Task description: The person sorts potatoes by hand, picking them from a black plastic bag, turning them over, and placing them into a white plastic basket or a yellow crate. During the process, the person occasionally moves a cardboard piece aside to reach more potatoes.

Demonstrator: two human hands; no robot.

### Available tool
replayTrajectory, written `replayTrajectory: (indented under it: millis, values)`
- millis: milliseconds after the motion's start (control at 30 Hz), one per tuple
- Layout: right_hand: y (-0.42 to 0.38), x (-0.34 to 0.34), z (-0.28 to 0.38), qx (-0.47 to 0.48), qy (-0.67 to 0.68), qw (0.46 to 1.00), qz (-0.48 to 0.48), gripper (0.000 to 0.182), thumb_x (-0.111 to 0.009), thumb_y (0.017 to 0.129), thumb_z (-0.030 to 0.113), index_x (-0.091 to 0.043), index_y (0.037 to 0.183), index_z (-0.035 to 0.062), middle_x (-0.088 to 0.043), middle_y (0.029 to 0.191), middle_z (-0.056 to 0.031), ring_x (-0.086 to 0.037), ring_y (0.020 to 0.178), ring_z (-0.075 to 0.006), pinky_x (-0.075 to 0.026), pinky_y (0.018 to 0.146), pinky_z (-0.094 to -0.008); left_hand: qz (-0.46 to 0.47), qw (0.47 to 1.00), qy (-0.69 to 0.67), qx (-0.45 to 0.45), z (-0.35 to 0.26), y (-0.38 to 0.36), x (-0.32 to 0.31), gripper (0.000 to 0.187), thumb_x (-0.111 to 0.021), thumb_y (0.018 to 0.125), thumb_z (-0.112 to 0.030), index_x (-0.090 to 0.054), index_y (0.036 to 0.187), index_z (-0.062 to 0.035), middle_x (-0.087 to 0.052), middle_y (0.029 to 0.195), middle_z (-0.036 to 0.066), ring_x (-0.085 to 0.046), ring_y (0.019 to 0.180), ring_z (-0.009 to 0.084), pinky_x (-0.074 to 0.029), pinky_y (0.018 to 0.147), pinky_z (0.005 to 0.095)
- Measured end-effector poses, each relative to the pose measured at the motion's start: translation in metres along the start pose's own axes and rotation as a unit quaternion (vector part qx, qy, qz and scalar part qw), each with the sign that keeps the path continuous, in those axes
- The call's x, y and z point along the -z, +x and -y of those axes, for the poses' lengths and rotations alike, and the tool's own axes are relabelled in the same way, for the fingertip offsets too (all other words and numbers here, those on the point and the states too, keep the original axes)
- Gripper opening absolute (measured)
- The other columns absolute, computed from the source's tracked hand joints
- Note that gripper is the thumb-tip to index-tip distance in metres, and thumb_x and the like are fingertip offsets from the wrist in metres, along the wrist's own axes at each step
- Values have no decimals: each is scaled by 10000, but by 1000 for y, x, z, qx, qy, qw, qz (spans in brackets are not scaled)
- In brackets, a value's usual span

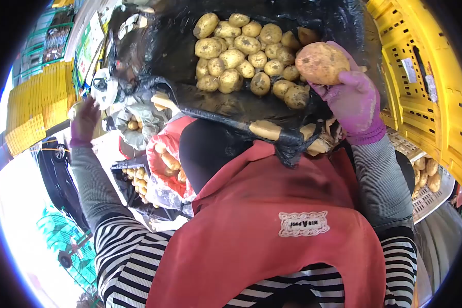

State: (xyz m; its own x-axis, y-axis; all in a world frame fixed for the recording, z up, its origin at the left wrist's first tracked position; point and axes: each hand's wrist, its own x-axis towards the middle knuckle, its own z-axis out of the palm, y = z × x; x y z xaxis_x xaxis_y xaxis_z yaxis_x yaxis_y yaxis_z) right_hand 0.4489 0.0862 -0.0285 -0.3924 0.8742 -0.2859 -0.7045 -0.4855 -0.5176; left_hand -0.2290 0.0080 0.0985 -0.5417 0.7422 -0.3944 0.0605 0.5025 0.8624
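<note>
My right hand (355, 98), in a dirty purple-and-pink glove, is closed around a large potato (322, 62). It holds the potato above the right side of a pile of smaller potatoes (232, 58). These lie in a box lined with black plastic (174, 56), its torn cardboard rim showing in front. Out to the left, my gloved left hand (84, 120) is beside a white rounded object (104, 88). The fingers there are dark and small, and I cannot tell whether they grip anything.
Yellow perforated crates (421, 31) stand at the right, above a white basket of potatoes (434, 197). Left of my knees are a red bag of potatoes (165, 145), a grey bag (151, 120) and a black-lined box of potatoes (131, 192). More yellow crates (36, 108) stand far left.
</note>
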Motion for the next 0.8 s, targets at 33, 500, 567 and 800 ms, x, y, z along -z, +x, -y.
replayTrajectory:
  millis: [33, 500, 567, 800]
  values:
    - [0, 3, -1, -11, 10, 1000, 8, 686, -552, 817, 176, -353, 1449, -1, -474, 1404, -191, -481, 1301, -345, -408, 1080, -491, 67, 997, -27, 24, -39, -36, -40, 422, -470, 1017, -282, -505, 1358, -35, -602, 1278, 89, -605, 1095, 200, -481, 928, 282]
    - [14, 11, -6, -43, 57, 997, -12, 494, -397, 1015, 386, -441, 1376, 53, -564, 1294, -151, -578, 1186, -336, -543, 923, -459, 311, 586, 747, -49, 99, 47, -426, 718, -589, 848, -460, -405, 1454, -124, -526, 1378, 211, -504, 1279, 366, -422, 1048, 448]
    - [15, 1, -4, -44, 68, 995, -57, 495, -401, 1007, 380, -440, 1382, 60, -542, 1322, -163, -554, 1214, -354, -511, 964, -484, 199, 591, 770, -133, 190, 94, -416, 795, -618, 816, -463, -345, 1488, -138, -522, 1378, 226, -515, 1272, 355, -423, 1052, 416]
    - [18, 8, -4, -53, 145, 988, -20, 462, -382, 1009, 323, -441, 1389, 68, -495, 1376, -178, -496, 1275, -377, -444, 1024, -548, 258, 755, 601, -39, 136, 93, -409, 757, -652, 796, -400, -404, 1444, -97, -560, 1304, 213, -577, 1172, 334, -467, 988, 419]
